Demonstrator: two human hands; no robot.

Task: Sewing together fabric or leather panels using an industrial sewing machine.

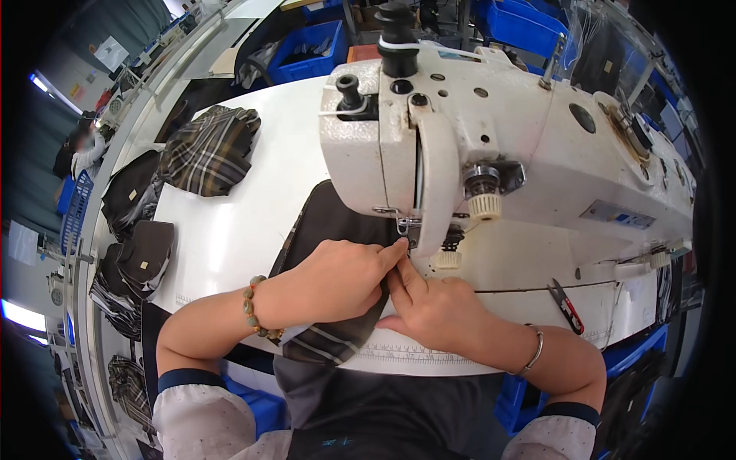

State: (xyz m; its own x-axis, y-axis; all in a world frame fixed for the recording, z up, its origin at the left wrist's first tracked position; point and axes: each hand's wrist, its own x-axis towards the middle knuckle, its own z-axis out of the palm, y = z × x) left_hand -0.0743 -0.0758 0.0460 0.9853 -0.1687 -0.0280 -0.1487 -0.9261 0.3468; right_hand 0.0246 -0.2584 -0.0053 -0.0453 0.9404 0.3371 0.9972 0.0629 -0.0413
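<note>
A dark brown fabric panel point(337, 218) with a plaid edge lies on the white sewing table, its right edge under the presser-foot area of a white sewing machine point(491, 138). My left hand point(337, 280) rests on the panel, fingers curled together and the index fingertip right by the presser foot point(412, 232). Close beside it, my right hand point(441, 307) holds the panel's right edge with its fingertips, thumb lower down near the table's ruler strip. The needle point and the fabric under my fingers are hidden.
A crumpled plaid fabric piece point(211, 149) and dark stacked pieces point(146, 257) lie at the left. Red-and-black thread snips point(566, 307) lie on the right. Blue bins point(310, 50) stand behind the table. A person point(88, 146) sits far left.
</note>
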